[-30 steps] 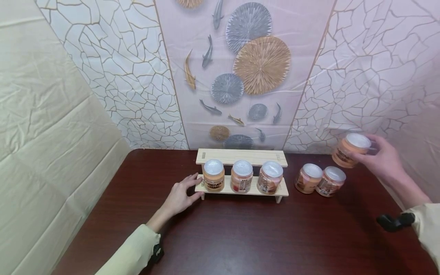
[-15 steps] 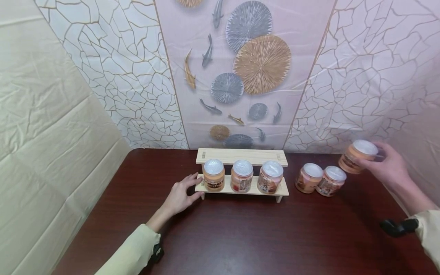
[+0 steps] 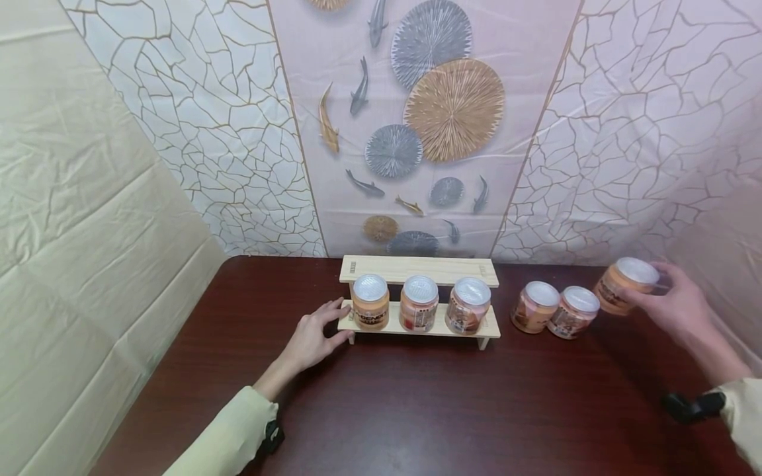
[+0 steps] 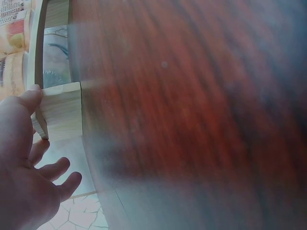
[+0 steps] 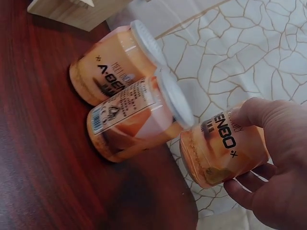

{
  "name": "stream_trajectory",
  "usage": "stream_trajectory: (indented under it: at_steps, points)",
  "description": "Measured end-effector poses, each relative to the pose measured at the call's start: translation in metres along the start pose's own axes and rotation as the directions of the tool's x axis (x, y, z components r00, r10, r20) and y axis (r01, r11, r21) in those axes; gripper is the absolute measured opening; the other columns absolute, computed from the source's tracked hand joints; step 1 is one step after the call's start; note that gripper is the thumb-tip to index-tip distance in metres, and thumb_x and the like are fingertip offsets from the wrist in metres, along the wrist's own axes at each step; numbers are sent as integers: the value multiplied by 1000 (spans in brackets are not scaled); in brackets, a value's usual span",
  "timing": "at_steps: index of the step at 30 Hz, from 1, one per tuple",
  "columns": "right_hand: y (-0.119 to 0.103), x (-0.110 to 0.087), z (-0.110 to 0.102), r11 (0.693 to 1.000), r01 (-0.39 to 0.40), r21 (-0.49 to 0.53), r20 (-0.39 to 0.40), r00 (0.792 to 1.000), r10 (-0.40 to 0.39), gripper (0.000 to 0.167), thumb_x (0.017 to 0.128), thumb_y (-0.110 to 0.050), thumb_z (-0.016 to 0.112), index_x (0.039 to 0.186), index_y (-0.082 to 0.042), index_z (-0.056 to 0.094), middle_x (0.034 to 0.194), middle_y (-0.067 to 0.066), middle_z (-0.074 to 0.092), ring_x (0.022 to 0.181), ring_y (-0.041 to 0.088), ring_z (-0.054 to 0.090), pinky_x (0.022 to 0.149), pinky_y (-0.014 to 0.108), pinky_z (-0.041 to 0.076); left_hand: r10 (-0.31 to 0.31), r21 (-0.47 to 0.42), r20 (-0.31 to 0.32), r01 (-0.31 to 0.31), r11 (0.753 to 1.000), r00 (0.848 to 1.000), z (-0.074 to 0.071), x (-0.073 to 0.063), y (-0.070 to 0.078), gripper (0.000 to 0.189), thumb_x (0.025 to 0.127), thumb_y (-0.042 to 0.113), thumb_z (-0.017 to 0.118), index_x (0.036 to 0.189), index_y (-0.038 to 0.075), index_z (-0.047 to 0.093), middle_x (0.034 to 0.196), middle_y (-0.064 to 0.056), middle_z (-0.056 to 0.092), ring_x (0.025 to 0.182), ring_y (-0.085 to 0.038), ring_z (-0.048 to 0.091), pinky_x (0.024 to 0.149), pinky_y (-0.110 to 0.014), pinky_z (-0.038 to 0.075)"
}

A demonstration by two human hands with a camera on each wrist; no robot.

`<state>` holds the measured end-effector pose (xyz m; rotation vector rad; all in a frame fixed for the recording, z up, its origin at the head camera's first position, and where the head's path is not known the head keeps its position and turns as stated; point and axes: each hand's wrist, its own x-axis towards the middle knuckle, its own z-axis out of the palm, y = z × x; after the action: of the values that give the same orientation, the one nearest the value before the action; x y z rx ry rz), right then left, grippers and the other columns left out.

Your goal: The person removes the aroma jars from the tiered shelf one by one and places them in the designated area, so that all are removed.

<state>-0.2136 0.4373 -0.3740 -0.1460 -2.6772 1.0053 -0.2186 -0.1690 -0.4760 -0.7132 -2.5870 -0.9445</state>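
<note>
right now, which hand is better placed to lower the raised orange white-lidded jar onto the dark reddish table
Probably the right hand: it grips that jar above the table, while the left hand holds the pale wooden two-tier rack.

The black-lettered jars [image 3: 370,315] are orange and peach with silvery lids [image 3: 421,289]; the rack [image 3: 417,270] is pale wood, the table [image 3: 387,403] dark red-brown. Grey and tan discs [image 3: 454,110] pattern the pinkish panel [image 3: 303,73]. Sleeves [image 3: 229,430] look cream, perhaps greenish.
</note>
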Motion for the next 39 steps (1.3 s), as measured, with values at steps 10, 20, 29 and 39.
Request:
stream_trajectory:
  at_steps: [10,20,29,39]
  points:
    - [18,-7,9,999,37,0,-27,999,-37,74,89,-15,74,140,20,35,127,46,44,92,15,50,67,12,34,-4,3,5,4,1000,1000,1,-1,-1,49,86,21,81,128,1,68,139,-21,56,127,-46,51,100,-59,42]
    - [27,-18,17,1000,-5,-12,0,1000,5,73,90,-16,72,141,20,32,128,47,42,100,45,50,65,14,34,-16,5,16,16,1000,1000,0,-1,-1,49,86,23,81,129,3,67,141,-19,55,129,-44,50,101,-60,41]
    - [39,-26,26,1000,-16,-17,-5,1000,16,73,90,-16,71,140,20,33,127,48,42,109,55,45,73,18,33,7,8,5,-7,1000,1000,1,0,-2,49,86,23,81,128,2,68,140,-20,56,127,-46,51,100,-60,42]
    - [40,-32,35,1000,-23,-17,-1,1000,23,71,89,-16,72,139,19,35,128,46,43,110,54,45,79,26,34,7,10,2,-7,1000,1000,2,-1,-3,48,86,22,81,128,3,68,139,-21,56,127,-45,51,100,-59,42]
